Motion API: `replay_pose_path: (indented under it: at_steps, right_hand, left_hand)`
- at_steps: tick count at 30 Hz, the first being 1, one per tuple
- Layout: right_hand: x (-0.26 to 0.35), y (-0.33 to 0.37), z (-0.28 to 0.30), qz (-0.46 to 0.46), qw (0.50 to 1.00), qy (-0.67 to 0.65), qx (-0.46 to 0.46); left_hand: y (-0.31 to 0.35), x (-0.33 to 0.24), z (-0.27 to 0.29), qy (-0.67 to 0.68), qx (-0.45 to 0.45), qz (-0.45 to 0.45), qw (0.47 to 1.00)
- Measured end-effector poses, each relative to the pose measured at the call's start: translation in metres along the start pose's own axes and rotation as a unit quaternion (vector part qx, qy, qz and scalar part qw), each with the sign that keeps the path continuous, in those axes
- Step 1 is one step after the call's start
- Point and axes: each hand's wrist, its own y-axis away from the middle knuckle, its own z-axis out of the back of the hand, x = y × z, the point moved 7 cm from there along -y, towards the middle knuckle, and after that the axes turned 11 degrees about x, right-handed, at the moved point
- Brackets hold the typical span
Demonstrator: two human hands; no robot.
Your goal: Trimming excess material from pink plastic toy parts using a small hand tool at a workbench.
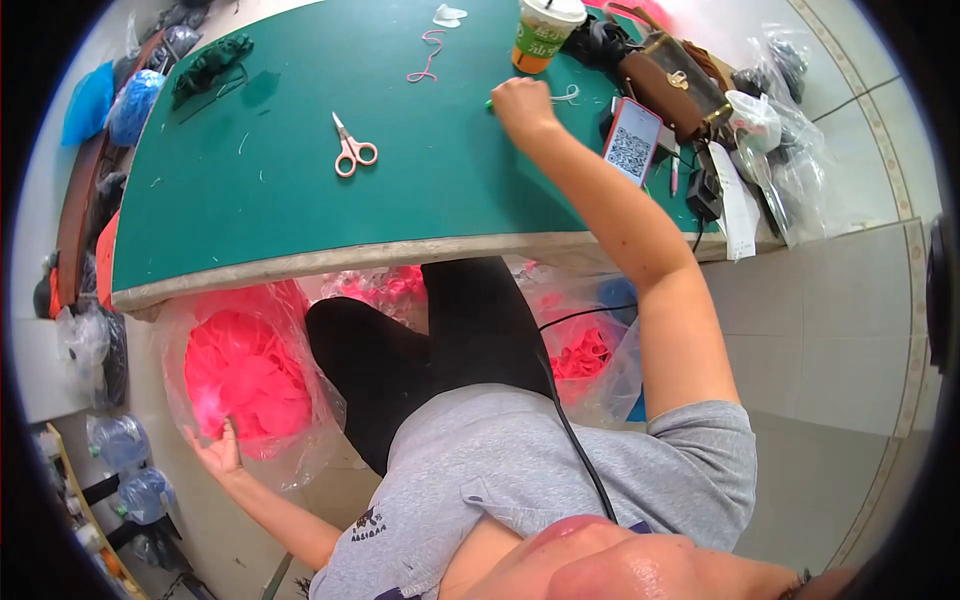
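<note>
My right hand [525,108] rests on the green tabletop [440,190], its fingers closed. A small green tip [489,104] pokes out beside them; the rest of that thing is hidden in the hand. White thread [568,95] lies just right of the hand, and a cup of orange drink [541,38] stands beyond it. Down at the left, my left hand [218,452] is open with its fingers apart, at the edge of a clear plastic bag [325,405] full of bright pink fabric pieces [250,375]. Its fingertips reach the pink fabric; whether they grip any cannot be told.
Pink-handled scissors [355,158] and a pink cord [424,62] lie on the table. At the right are a phone [632,142], a brown handbag [665,85] and a black adapter [704,193]. Dark green fabric [212,68] lies far left. More pink pieces [583,352] are bagged below.
</note>
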Motion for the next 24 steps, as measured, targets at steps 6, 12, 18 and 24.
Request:
replay_pose_path:
  at_steps: [6,12,18,24]
  right_hand:
    - [0.017,0.030,-0.009,-0.024,0.974,0.067,-0.213]
    - [0.024,0.074,0.021,0.110,0.961,-0.002,-0.253]
    - [0.021,0.130,0.045,0.254,0.658,-0.703,-0.095]
    - [0.044,0.156,0.035,0.241,0.365,-0.898,0.055]
  left_hand:
    - [-0.024,0.052,0.062,0.022,0.117,0.156,0.981]
    - [0.033,0.042,-0.001,0.027,0.300,0.039,0.953]
    - [0.083,0.043,-0.055,-0.011,0.349,-0.031,0.937]
    - [0.141,0.080,-0.106,-0.287,0.304,-0.146,0.897]
